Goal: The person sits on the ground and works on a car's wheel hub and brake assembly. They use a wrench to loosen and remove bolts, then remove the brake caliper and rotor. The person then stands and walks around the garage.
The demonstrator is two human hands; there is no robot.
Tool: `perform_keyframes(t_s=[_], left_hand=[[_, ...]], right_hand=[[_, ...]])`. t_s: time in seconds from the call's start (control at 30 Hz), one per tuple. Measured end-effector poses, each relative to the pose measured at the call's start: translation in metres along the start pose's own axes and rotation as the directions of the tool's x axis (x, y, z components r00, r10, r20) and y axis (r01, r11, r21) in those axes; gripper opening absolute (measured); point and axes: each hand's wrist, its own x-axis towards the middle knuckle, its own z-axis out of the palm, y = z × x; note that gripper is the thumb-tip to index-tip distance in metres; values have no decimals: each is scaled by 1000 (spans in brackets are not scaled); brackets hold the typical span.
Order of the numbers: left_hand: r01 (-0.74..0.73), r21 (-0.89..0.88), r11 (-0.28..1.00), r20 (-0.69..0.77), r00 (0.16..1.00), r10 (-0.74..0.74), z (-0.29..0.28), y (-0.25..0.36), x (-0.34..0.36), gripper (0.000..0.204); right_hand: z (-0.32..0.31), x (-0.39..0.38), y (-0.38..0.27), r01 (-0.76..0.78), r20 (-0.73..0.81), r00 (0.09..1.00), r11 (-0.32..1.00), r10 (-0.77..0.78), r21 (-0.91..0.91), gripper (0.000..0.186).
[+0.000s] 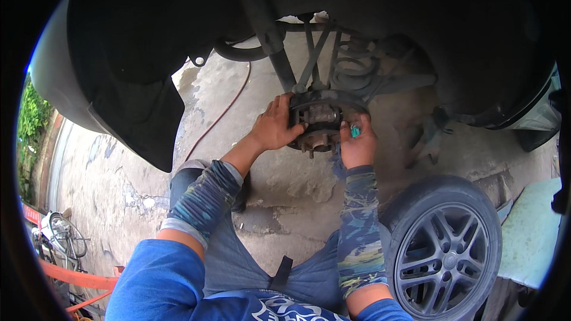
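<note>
Brake assembly (318, 114), with its studded wheel hub (319, 140), sits between the hands: at 2 o'clock from the left hand (275, 125), at 10–11 o'clock from the right hand (358, 145). Long axis runs roughly 9 to 3 o'clock. Neither hand clearly nearer; both are at its edges.

Left: thumb and fingers spread, thumb toward the hub, fingertips at the 9–10 o'clock rim; pressure cannot be told. Right: thumb and forefinger appear to pinch a small teal piece (355, 131), kind unclear; contact with the assembly not certain.

Alloy wheel (449, 261): 4–5 o'clock from the right hand.
</note>
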Motion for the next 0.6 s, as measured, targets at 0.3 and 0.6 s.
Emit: perform_keyframes(t_s=[0.3, 0.6], left_hand=[[8, -18, 1000, -2, 1000, -8, -1, 3, -1, 84], [57, -7, 998, 21, 998, -57, -3, 8, -2, 87]], right_hand=[[-5, 0, -19, 142, 136, 985, 944, -106, -298, 47], [1, 3, -23, 154, 122, 985, 940, -122, -303, 50]])
